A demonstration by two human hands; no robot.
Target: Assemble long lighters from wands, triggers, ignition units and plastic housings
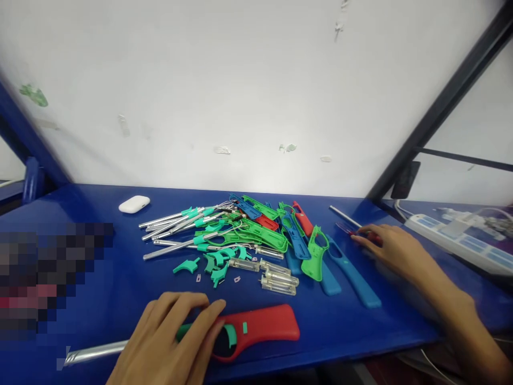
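Probably light, stiff and slick, the lighter [272,323] at lower centre wants holding near its trigger [231,335], where your left grip [170,337] wraps it, though whether your right grip [387,247] pinches the tool [346,217] at mid-right I cannot tell.

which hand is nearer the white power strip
Right. The right hand is just to the left of the white power strip; the left hand is much farther off, toward the front left, at the red lighter.
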